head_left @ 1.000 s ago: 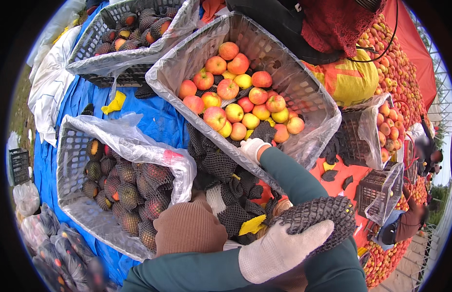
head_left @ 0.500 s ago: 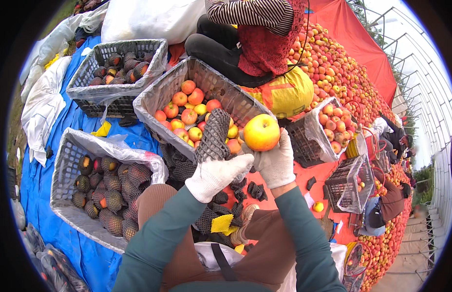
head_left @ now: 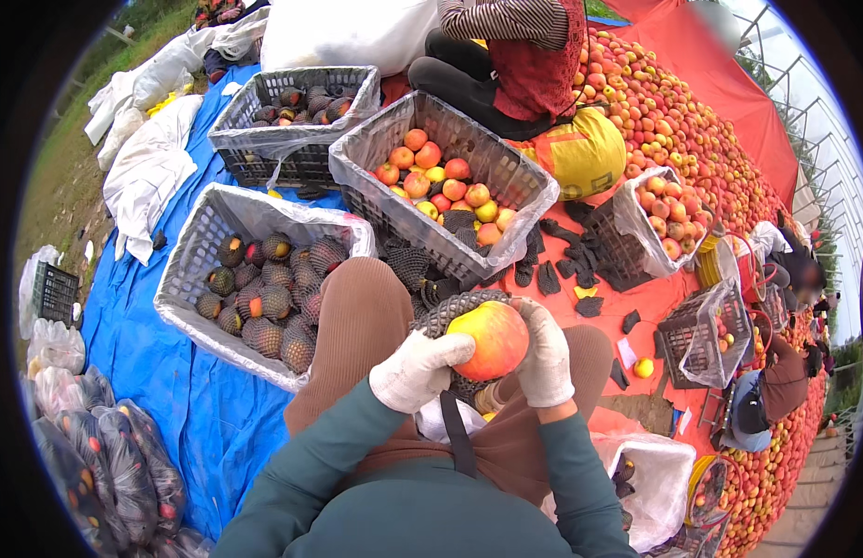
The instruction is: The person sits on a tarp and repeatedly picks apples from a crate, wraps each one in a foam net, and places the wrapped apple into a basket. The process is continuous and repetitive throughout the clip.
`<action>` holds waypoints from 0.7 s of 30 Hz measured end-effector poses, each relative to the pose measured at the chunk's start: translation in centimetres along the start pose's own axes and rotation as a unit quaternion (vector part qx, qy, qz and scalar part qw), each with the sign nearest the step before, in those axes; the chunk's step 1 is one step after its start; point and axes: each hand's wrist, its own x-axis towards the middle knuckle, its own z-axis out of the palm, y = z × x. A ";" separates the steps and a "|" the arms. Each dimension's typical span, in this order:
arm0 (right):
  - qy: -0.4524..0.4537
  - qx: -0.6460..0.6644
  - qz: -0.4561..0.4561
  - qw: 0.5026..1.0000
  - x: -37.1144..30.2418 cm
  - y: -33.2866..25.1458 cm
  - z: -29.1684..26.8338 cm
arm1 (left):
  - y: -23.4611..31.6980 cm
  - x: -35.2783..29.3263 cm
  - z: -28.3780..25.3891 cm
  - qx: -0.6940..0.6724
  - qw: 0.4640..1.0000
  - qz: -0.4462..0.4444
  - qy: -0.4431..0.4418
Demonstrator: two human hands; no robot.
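Over my lap, both hands in white work gloves hold a red-and-yellow apple [head_left: 494,337]. My left hand [head_left: 413,372] is closed, its thumb against the apple's left side. My right hand [head_left: 546,361] grips the apple's right side with curled fingers. A dark foam net sleeve [head_left: 443,314] lies behind and under the apple, partly wrapping it; how far it covers the underside is hidden. Beyond my hands stands a lined crate [head_left: 357,200] of bare apples and a few netted ones. To the left, another lined crate [head_left: 185,321] holds many netted apples.
Loose dark net sleeves [head_left: 408,265] lie between the crates. Another crate [head_left: 292,149] of netted apples is farther back. A person [head_left: 534,70] sits near a yellow sack [head_left: 580,153] beside a large apple heap [head_left: 673,112]. A lined crate [head_left: 659,474] stands at lower right.
My hands have come down toward my lap. The apple and the net sleeve, apart before, are now together, with the sleeve partly around the apple. The whole view has shifted.
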 end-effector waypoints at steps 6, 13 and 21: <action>-0.248 -0.419 -0.175 0.856 -6.8 3.1 2.1 | -0.4 -4.2 1.9 -0.022 0.990 -0.085 -0.108; -0.075 0.339 0.260 0.901 -7.9 -0.9 2.5 | -1.1 -6.0 -0.2 -0.123 0.985 -0.079 -0.089; 0.080 -0.133 -0.192 0.969 -9.0 -5.9 2.3 | -1.4 -6.0 1.3 0.279 0.959 -0.025 0.044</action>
